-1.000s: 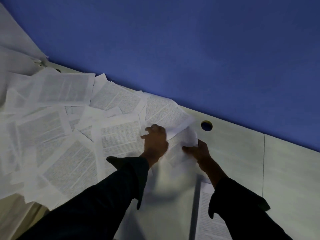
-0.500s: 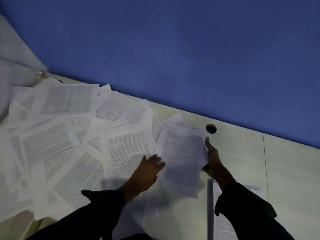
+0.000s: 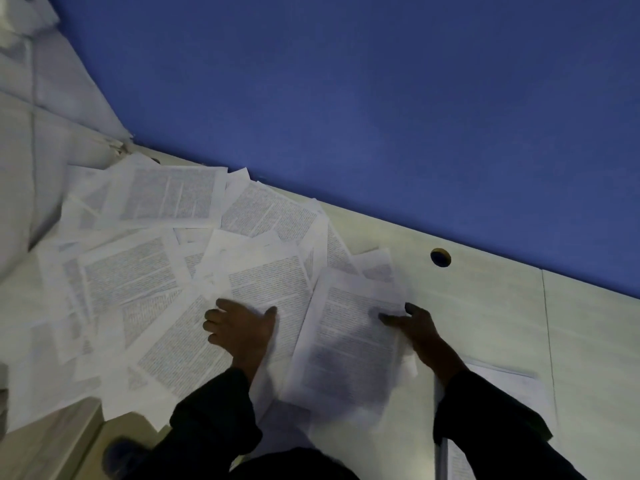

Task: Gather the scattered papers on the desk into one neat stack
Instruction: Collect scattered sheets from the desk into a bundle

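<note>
We have the papers (image 3: 145, 271) spread in a loose, overlapping fan over the left and middle of the pale desk (image 3: 491, 306), reaching back to the blue partition (image 3: 381, 116). Our left hand (image 3: 242, 329) lies flat on the sheets near the middle, fingers spread and pressing down. Our right hand (image 3: 414, 322) rests on the right edge of a printed sheet (image 3: 349, 341) that sits on top, thumb over the page; whether the fingers curl beneath the edge we cannot tell. Another sheet (image 3: 512, 382) lies under our right forearm, and a cable hole (image 3: 440, 257) sits farther right, near the partition.

We judge these sheets light, thin and floppy, quick to slide over one another and easy to crease. We would take them by sweeping with flat palms toward one spot, then pinching the gathered edges on both long sides and tapping them square, rather than lifting single pages by a corner.
</note>
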Available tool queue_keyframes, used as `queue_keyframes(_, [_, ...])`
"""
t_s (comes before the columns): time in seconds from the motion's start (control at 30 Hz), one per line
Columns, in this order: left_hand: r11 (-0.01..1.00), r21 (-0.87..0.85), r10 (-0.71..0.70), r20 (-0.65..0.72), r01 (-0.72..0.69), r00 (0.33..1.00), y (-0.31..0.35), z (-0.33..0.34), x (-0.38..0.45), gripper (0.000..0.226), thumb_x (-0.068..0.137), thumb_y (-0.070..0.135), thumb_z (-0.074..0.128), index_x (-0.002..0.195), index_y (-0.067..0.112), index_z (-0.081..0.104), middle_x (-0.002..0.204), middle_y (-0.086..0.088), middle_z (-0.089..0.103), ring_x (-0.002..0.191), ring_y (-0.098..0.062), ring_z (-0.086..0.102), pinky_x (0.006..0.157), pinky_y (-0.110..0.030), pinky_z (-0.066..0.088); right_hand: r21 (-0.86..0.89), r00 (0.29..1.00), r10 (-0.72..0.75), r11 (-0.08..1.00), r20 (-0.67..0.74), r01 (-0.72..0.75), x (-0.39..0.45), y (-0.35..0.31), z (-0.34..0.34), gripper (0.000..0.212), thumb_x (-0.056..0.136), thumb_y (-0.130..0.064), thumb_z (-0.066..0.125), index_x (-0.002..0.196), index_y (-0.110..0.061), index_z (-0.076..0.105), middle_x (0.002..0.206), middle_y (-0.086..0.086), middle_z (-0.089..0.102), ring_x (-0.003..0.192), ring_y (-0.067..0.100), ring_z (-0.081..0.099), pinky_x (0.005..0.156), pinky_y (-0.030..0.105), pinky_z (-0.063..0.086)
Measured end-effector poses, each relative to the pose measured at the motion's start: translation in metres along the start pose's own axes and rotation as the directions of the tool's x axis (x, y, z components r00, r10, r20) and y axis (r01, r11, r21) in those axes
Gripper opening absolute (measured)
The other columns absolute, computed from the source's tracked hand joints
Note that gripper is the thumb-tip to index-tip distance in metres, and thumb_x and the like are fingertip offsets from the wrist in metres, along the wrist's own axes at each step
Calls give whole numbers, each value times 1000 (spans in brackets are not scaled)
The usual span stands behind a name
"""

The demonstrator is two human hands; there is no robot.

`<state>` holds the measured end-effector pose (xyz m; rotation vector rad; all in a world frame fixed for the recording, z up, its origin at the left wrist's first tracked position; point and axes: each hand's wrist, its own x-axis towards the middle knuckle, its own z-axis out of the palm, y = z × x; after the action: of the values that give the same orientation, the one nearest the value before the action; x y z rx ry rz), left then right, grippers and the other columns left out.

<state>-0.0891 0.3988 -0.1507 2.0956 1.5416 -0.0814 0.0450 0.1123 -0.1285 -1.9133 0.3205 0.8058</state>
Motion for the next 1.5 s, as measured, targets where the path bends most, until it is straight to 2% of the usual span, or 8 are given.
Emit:
queue_keyframes(0.27, [945, -318, 175, 283, -80, 943, 4, 0, 25, 66, 72, 14, 88, 120, -2, 46, 114, -17, 62, 107, -33, 61, 87, -36, 50, 16, 997, -5, 1000, 73, 4, -9, 24, 42, 38, 71, 2, 89, 104, -4, 73, 108, 17, 76, 102, 35, 71, 89, 42, 58])
queue_keyframes(0.4, [871, -388, 478, 526, -302, 703, 8, 3, 30, 58, 79, 16, 83, 132, 14, 59, 128, 5, 58, 115, -12, 55, 88, -13, 46, 71, 990, 23, 997, 142, -33, -15, 23, 44, 37, 72, -8, 92, 104, -10, 73, 112, 12, 76, 102, 28, 70, 97, 48, 57])
queue_keyframes(0.53, [882, -340, 467, 725, -327, 506, 11, 7, 34, 48, 78, 21, 87, 121, 27, 65, 124, 0, 68, 116, -19, 62, 99, -32, 54, 197, 995, 27, 979, 93, -45, -20, 18, 39, 56, 61, -22, 99, 111, -14, 73, 110, 5, 77, 106, 27, 70, 93, 50, 60])
queue_keyframes(0.77, [894, -420, 415, 643, -157, 643, 7, 13, -11, 22, 87, 25, 70, 94, 5, 75, 92, -7, 77, 87, -23, 71, 78, -33, 56, 249, 996, 49, 966, 70, -65, -29, 24, 55, 41, 64, 4, 92, 100, -8, 76, 93, 5, 80, 95, 28, 72, 77, 39, 63])
queue_keyframes(0.9, [989, -115, 87, -54, -93, 995, -26, -8, -12, 28, 87, 15, 62, 111, 0, 57, 106, -25, 64, 98, -41, 62, 79, -44, 47, 251, 998, 59, 966, 17, -61, -29, 30, 56, 40, 66, 5, 90, 102, -5, 74, 99, 11, 77, 95, 31, 71, 82, 43, 61])
queue_keyframes(1.07, [841, -287, -438, 136, 458, 889, -65, -50, -5, 132, 66, 47, 87, 153, -13, 8, 155, -44, 9, 146, -57, 10, 112, -72, 4, 237, 997, 73, 969, 8, -73, -28, 29, 64, 37, 70, 8, 87, 101, -3, 71, 96, 10, 74, 91, 31, 69, 80, 41, 57])
queue_keyframes(1.27, [791, -253, -544, 127, 557, 829, -96, -78, -6, 133, 70, 49, 86, 152, -16, 3, 157, -40, 7, 148, -51, 11, 120, -57, 11, 229, 995, 96, 969, 14, -96, -28, 34, 69, 26, 73, 6, 85, 90, -6, 70, 102, 18, 72, 95, 36, 66, 95, 53, 55])
queue_keyframes(1.5, [830, -242, -475, 167, 502, 864, -104, -81, -12, 94, 70, 54, 83, 127, -13, 50, 131, -34, 51, 123, -46, 50, 87, -38, 41, 189, 990, 97, 975, 98, -114, -34, 32, 79, 49, 63, -3, 93, 107, -1, 71, 112, 18, 73, 107, 41, 67, 97, 59, 55])
